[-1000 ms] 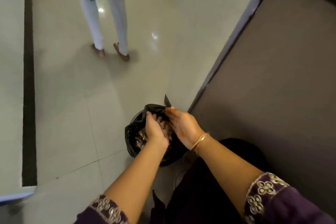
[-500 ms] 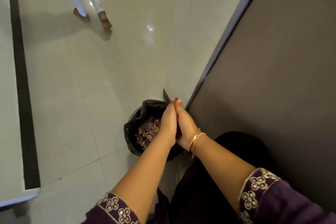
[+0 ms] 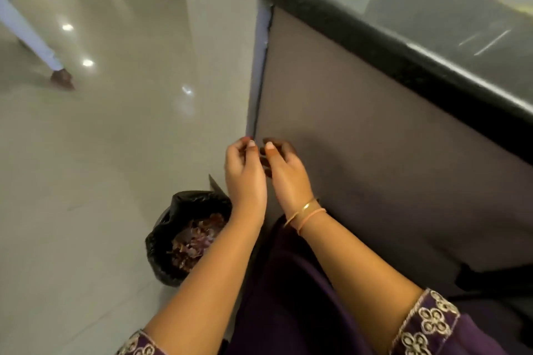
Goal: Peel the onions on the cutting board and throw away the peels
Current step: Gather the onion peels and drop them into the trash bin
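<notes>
A small bin lined with a black bag (image 3: 161, 251) stands on the floor beside the counter's end panel. Purple-brown onion peels (image 3: 193, 242) lie inside it. My left hand (image 3: 245, 173) and my right hand (image 3: 284, 170) hover side by side above and to the right of the bin, raised in front of the grey panel. Their fingers are loosely curled and nothing shows in either hand. The fingertips nearly touch. No onion or cutting board is in view.
A grey counter side panel (image 3: 375, 153) with a black countertop edge (image 3: 389, 46) fills the right. A white pillar (image 3: 219, 37) stands behind it. Glossy tiled floor (image 3: 86, 181) spreads left, where another person's leg and foot (image 3: 60, 78) are at the far left.
My hands were pressed and rubbed together over the bin; now they have parted and risen away from it. The camera has tilted up, and the other person has stepped further left.
</notes>
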Demonstrator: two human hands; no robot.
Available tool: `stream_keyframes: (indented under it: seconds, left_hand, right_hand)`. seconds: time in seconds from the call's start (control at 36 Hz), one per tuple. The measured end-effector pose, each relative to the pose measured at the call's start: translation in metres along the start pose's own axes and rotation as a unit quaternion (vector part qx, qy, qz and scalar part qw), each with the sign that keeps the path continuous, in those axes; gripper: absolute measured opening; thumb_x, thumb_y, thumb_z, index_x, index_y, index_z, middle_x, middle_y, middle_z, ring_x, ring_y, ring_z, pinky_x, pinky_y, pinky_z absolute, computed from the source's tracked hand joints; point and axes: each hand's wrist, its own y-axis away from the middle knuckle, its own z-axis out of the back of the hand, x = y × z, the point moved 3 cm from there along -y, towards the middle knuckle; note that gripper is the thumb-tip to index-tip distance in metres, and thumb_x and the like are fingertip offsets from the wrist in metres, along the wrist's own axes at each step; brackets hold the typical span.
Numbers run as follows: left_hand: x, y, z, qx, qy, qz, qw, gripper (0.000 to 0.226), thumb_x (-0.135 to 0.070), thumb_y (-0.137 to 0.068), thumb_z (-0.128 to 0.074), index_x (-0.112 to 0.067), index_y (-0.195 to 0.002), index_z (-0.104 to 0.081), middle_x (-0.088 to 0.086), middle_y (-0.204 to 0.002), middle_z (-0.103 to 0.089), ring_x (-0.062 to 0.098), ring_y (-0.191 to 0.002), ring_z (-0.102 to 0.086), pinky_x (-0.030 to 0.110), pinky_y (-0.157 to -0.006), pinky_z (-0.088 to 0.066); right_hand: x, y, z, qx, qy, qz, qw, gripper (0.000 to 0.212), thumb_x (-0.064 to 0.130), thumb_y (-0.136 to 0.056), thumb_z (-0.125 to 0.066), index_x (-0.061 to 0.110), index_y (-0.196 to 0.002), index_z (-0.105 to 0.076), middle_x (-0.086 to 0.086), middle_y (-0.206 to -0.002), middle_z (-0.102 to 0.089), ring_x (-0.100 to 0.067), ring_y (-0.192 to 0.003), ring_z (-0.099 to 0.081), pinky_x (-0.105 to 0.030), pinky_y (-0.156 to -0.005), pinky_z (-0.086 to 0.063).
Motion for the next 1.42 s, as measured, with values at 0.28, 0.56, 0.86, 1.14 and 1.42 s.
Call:
stream_keyframes:
  seconds: [0.28, 0.56, 0.86, 1.14, 1.42]
  left_hand:
    - [-0.098, 0.117, -0.066, 0.124, 0.059, -0.310, 0.941, 0.026, -0.010, -0.093, -0.047, -0.033, -0.105, -0.052, 0.011, -0.125, -0.053, 0.010, -0.119, -0.051, 0.015, -0.092, -0.043]
    - [-0.155, 0.243, -0.145, 0.300, 0.124, -0.417, 0.849, 0.019, -0.018, -0.093, -0.045, -0.029, -0.107, -0.052, 0.002, -0.127, -0.050, 0.012, -0.123, -0.048, 0.023, -0.094, -0.041]
    - [-0.190, 0.353, -0.246, 0.485, -0.008, -0.486, 0.727, 0.020, -0.031, -0.088, -0.050, -0.030, -0.106, -0.057, -0.011, -0.127, -0.046, 0.003, -0.123, -0.043, 0.034, -0.097, -0.046]
    - [-0.180, 0.404, -0.333, 0.596, -0.196, -0.509, 0.590, 0.017, -0.030, -0.091, -0.057, -0.029, -0.108, -0.058, -0.005, -0.135, -0.043, 0.015, -0.126, -0.041, 0.037, -0.104, -0.037]
    - [-0.147, 0.464, -0.384, 0.645, -0.319, -0.489, 0.493, 0.046, -0.042, -0.084, -0.063, -0.026, -0.125, -0.049, -0.003, -0.127, -0.053, 0.016, -0.112, -0.051, 0.028, -0.091, -0.043]
  right_hand:
    - [0.092, 0.109, 0.114, -0.119, -0.018, 0.282, 0.952, 0.026, 0.008, -0.093, -0.047, 0.018, -0.114, -0.057, 0.006, -0.107, -0.065, -0.009, -0.106, -0.062, -0.034, -0.095, -0.051]
    - [0.141, 0.229, 0.236, -0.246, -0.113, 0.368, 0.889, 0.026, 0.009, -0.088, -0.041, 0.015, -0.107, -0.057, -0.012, -0.093, -0.066, -0.028, -0.095, -0.065, -0.041, -0.088, -0.055]
    - [0.181, 0.315, 0.385, -0.371, 0.134, 0.271, 0.878, 0.026, 0.005, -0.095, -0.047, 0.028, -0.103, -0.057, 0.001, -0.094, -0.068, -0.013, -0.092, -0.066, -0.040, -0.085, -0.056]
    - [0.188, 0.357, 0.510, -0.430, 0.367, 0.042, 0.824, 0.020, 0.020, -0.096, -0.050, 0.023, -0.115, -0.057, 0.006, -0.101, -0.058, -0.014, -0.095, -0.056, -0.021, -0.068, -0.042]
    - [0.171, 0.371, 0.584, -0.474, 0.450, -0.174, 0.737, 0.054, 0.049, -0.096, -0.046, 0.021, -0.141, -0.035, -0.015, -0.143, -0.035, -0.036, -0.134, -0.030, -0.043, -0.106, -0.033]
